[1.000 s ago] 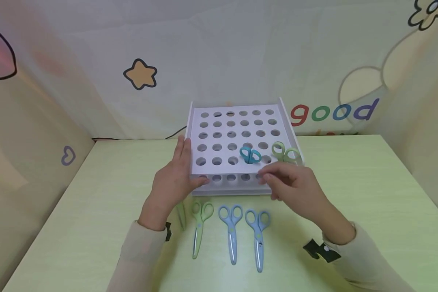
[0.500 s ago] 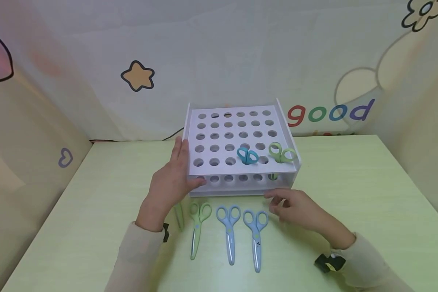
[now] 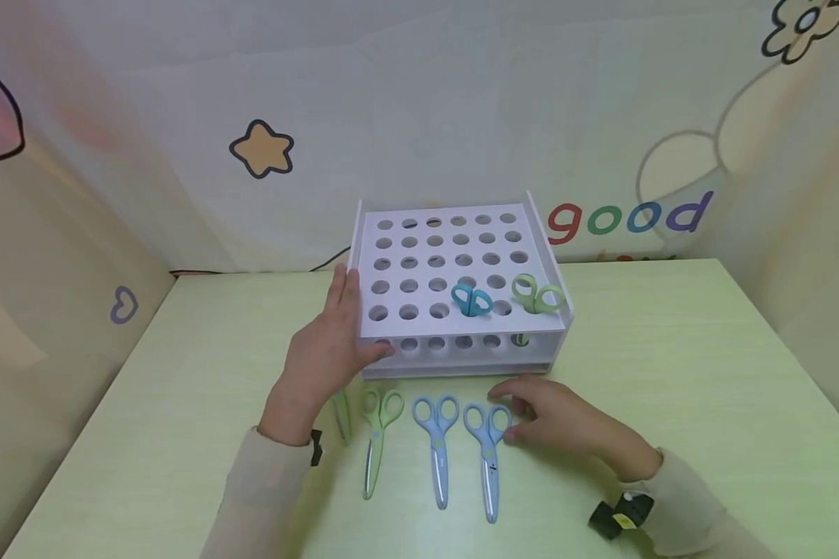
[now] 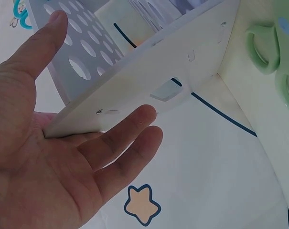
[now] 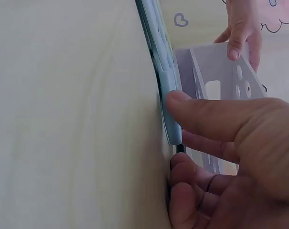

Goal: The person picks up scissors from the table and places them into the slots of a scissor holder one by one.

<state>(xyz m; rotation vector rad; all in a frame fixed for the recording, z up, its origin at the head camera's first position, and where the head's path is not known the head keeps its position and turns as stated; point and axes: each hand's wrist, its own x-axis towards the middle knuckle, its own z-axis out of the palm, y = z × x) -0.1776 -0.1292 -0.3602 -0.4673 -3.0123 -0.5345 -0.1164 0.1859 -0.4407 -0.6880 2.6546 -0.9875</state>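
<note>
A white rack (image 3: 419,329) with rows of round holes stands at the table's back. Straight fingers of my left hand (image 3: 318,353) rest along its left side wall, the thumb across the front corner; the left wrist view shows this hand (image 4: 53,162) straddling the wall. My right hand (image 3: 555,415) is low at the handle of the rightmost blue scissors (image 3: 489,466). In the right wrist view its thumb touches the scissors' handle (image 5: 170,109), other fingers loosely bent beside it. Another pair of blue scissors (image 3: 440,458) and green scissors (image 3: 374,454) lie left of these.
Teal-handled scissors (image 3: 471,301) and green-handled scissors (image 3: 535,296) stand in the rack's holes. Another green pair (image 3: 342,419) lies partly hidden beside my left wrist. A printed curtain (image 3: 419,116) hangs behind the table.
My right hand has come down from the rack's front right to the rightmost blue scissors on the table. My left hand stays at the rack's side.
</note>
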